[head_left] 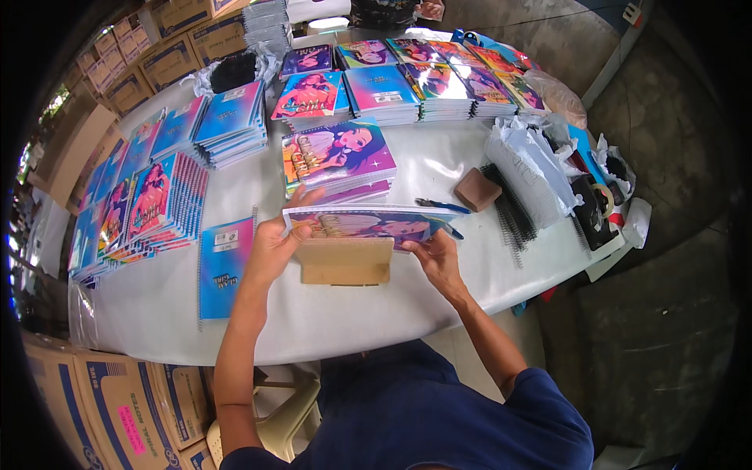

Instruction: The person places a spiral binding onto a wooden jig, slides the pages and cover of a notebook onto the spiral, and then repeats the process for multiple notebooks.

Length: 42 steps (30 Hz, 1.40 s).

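Both my hands hold a notebook with a colourful illustrated cover, tipped up on its long edge at the table's front. My left hand grips its left end, thumb in front and fingers spread behind. At the lower right corner, my right hand pinches it between thumb and fingers. Directly below the notebook is a tan L-shaped stand; whether they touch I cannot tell. Behind stands a stack of illustrated notebooks. A blue spiral notebook lies flat beside my left forearm.
Notebook stacks cover the table's left and back. To the right lie blue-handled pliers, a brown block, black spiral coils and a paper-wrapped bundle. Cardboard boxes stand below left, near a chair.
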Available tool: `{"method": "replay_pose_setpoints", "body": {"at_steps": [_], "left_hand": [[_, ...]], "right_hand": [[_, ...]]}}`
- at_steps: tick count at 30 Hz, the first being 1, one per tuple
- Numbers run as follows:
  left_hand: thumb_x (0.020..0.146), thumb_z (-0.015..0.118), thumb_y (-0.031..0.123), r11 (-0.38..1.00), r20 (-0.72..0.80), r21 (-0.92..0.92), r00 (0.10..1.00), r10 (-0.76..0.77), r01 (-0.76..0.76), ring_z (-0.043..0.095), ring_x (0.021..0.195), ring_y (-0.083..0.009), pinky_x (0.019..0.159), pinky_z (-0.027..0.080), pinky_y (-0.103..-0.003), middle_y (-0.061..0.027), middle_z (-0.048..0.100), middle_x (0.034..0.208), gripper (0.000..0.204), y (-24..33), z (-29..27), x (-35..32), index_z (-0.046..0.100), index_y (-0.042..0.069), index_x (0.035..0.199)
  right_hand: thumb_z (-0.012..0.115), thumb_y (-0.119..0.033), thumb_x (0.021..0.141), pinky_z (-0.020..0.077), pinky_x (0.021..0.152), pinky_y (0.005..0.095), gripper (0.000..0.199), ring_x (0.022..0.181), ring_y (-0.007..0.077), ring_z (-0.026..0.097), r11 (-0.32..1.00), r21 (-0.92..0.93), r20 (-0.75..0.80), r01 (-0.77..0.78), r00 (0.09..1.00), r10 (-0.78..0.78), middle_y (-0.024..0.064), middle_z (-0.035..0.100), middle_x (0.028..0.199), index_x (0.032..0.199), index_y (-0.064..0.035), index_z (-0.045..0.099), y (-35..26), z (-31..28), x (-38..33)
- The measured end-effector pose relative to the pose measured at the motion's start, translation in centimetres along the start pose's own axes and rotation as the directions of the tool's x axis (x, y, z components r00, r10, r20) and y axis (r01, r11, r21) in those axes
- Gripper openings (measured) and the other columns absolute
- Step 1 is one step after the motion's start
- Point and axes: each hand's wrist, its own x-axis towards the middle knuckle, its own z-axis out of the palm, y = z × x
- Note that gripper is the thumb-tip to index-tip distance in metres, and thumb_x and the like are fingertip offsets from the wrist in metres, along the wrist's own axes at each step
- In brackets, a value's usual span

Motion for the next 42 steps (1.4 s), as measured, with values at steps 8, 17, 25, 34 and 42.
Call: {"method": "replay_pose_setpoints", "body": {"at_steps": [8,17,25,34,42], "left_hand": [[0.081,0.076,0.033,0.977,-0.259,-0.211,0.966,-0.027,-0.029,0.038,0.132,-0.0220,0.103,0.036,-0.031,-0.0125,0.024,0.154,0.102,-4.5,2.9,-2.9,0.007,0.009,0.152],[0.072,0.083,0.036,0.949,-0.254,-0.294,0.949,-0.189,0.110,0.042,0.125,-0.0209,0.108,0.030,-0.035,-0.0133,0.026,0.151,0.113,-7.7,2.3,-5.7,0.009,0.011,0.152],[0.070,0.079,0.054,0.971,-0.383,-0.239,0.917,-0.115,0.022,0.028,0.139,-0.0267,0.114,0.020,-0.038,-0.0147,0.019,0.156,0.118,-5.2,-0.2,-5.1,0.005,0.013,0.153],[0.087,0.066,0.041,0.982,-0.549,0.140,0.815,0.185,-0.128,0.019,0.144,-0.0291,0.115,0.018,-0.042,-0.0123,0.020,0.156,0.089,-0.4,-0.2,-3.0,0.013,0.010,0.152],[0.081,0.070,0.034,0.427,-0.004,0.894,0.948,0.318,-0.139,0.019,0.143,-0.0388,0.111,0.017,-0.057,-0.0131,0.027,0.154,0.074,6.0,8.1,1.2,0.039,0.013,0.145]], "right_hand": [[0.081,-0.018,0.076,0.0447,0.093,0.0347,0.070,0.112,0.0206,0.053,0.999,-0.032,0.177,-0.001,0.984,0.006,0.0122,0.053,0.118,0.127,-0.0019,0.035,-3.0,1.6,0.8],[0.078,-0.019,0.078,0.0468,0.090,0.0381,0.061,0.115,0.0257,0.053,0.847,-0.359,0.496,0.392,0.849,-0.182,0.0176,0.056,0.121,0.126,0.0007,0.045,-2.0,-2.8,3.1],[0.059,-0.025,0.090,0.0437,0.083,0.0560,0.032,0.106,0.0357,0.057,0.169,-0.970,-0.193,-0.174,0.976,-0.101,0.0225,0.060,0.109,0.114,-0.0037,0.059,3.3,-13.8,8.2],[0.061,-0.015,0.086,0.0497,0.076,0.0461,0.013,0.088,0.0392,0.061,0.020,-0.999,-0.028,-0.026,0.987,-0.159,0.0196,0.063,0.094,0.087,-0.0026,0.062,6.2,-18.0,11.3],[0.057,-0.008,0.083,0.0511,0.076,0.0418,0.018,0.081,0.0348,0.064,0.411,-0.898,0.086,0.155,0.979,-0.183,0.0174,0.065,0.087,0.096,-0.0019,0.067,-4.0,-12.2,9.8]]}}
